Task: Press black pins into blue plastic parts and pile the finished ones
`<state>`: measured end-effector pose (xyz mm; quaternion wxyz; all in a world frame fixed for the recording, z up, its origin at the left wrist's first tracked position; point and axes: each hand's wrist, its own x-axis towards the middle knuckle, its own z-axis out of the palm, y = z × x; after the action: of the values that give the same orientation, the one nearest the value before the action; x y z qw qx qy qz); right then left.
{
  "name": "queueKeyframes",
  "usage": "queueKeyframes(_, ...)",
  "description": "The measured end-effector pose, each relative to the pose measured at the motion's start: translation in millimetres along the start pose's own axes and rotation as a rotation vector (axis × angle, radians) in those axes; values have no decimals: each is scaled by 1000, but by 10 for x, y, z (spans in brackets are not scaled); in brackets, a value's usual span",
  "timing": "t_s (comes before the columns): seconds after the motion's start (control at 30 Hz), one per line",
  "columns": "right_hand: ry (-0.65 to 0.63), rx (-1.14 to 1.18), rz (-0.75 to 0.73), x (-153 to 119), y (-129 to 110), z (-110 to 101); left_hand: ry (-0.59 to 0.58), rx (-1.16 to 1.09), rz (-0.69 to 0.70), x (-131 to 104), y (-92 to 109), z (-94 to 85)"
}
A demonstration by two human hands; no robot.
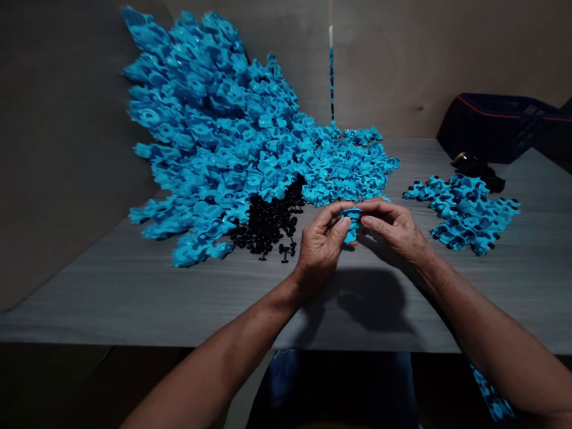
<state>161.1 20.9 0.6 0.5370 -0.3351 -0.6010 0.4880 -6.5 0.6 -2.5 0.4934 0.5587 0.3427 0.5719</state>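
Between my two hands, just above the table, is a small blue plastic toy car body [352, 231], tilted up on end. My left hand [322, 241] grips it from the left, its thumb pressed across the near face. From the other side, my right hand [395, 229] pinches the right edge with thumb and curled fingers. Whether the right fingers also hold a small black part cannot be made out. Left of my hands lies a pile of black wheel axles [268, 223], dumbbell-shaped, with a few loose ones near its front.
A large heap of similar blue bodies [214, 131] rises against the left and back panels. On the right lies a smaller group of blue bodies with black wheels [469, 211]. Behind it are a dark shiny object [476, 167] and a dark blue case [496, 128] with red trim.
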Motion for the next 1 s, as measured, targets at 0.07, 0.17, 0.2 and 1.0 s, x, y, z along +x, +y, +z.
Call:
queueKeyframes(0.07, 20, -46, -40, -7, 3, 11, 1, -7, -19, -3, 0, -1)
queueKeyframes(0.17, 45, -138, -89, -20, -7, 19, 9, -7, -32, -9, 9, 1)
queueKeyframes(0.2, 44, -163, -99, -24, -12, 18, 16, -2, -32, -10, 13, 3)
queueKeyframes(1.0, 265, -608, -333, -92, -120, 150, 51, 74, 9, -32, 39, 46)
